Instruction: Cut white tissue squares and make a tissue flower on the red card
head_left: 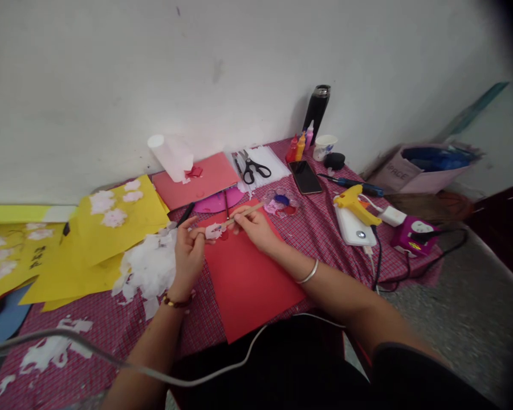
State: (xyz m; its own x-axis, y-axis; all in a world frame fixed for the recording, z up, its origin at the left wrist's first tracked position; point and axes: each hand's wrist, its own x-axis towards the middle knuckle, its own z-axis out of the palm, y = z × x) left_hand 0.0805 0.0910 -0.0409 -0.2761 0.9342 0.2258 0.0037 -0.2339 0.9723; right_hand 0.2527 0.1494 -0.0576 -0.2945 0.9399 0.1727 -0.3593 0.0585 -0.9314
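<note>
In my left hand point(190, 250), a small pale pink paper flower point(214, 231) is pinched at the fingertips. My right hand point(256, 229) grips a thin paintbrush point(253, 208), its tip at the flower. Both hands are over the upper part of a red sheet of paper point(252, 290). Just beyond the right hand stands a clear paint palette point(294, 199) with pink, blue and red paint. A heap of white paper scraps point(147, 265) lies left of my left hand.
Yellow sheets point(98, 245) with paper blossoms cover the left. Behind are a paper roll point(171, 156), scissors point(248, 171), a phone point(305, 177), paint bottles point(300, 148) and a black flask point(317, 108). At right sit a yellow glue gun point(353, 203) and power strip point(414, 234); a cable point(154, 376) crosses in front.
</note>
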